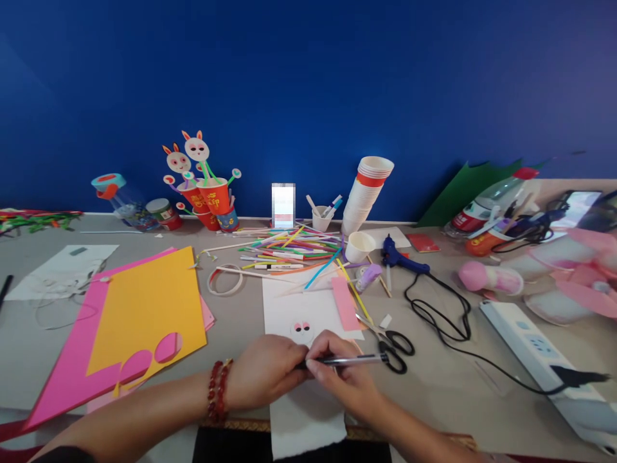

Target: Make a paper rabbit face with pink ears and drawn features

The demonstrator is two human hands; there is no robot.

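Both my hands meet over a white paper sheet [295, 307] at the table's near edge. My right hand [344, 376] pinches a black pen [354, 361] lying sideways, its tip pointing left. My left hand [267, 370], with a red bead bracelet on the wrist, is curled closed against the pen's tip end; whether it grips the pen or a cap is hidden. Just beyond the fingers a small white paper disc [302, 328] bears two pink and black eyes. A pink paper strip [345, 304] lies on the sheet's right side.
Black scissors [396, 344] lie right of my hands. Orange card [147, 308] over pink card [67, 366] sits left. Farther back are coloured straws [294, 251], a tape roll [224, 280], a blue glue gun [398, 257] with cord, stacked paper cups [366, 193], rabbit cup crafts [205, 186], and a power strip [530, 347].
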